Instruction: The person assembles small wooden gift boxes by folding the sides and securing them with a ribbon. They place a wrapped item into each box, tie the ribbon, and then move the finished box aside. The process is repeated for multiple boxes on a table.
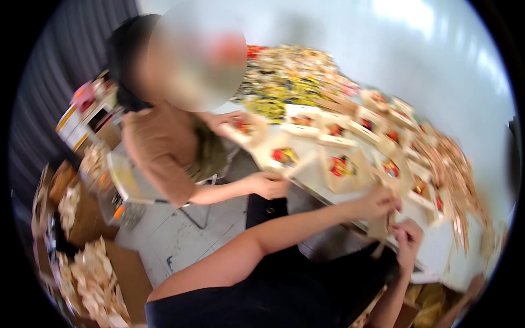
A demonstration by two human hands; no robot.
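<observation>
My left hand (377,203) and my right hand (408,240) meet over my lap at the table's near edge. Between them is a small beige piece of what looks like paper or card (378,228), pinched by the fingers of both. Blur hides its exact kind. Just beyond my left hand stands an open cream paper box (395,177) with red and yellow wrapped packets inside. Another similar open box (350,174) sits to its left.
A co-worker in a brown shirt (158,147) sits at the left, hands at two open boxes. Wrapped packets (290,82) are heaped on the far table. Brown strips (448,169) lie at the right. A carton of cream paper pieces (134,279) stands on the floor.
</observation>
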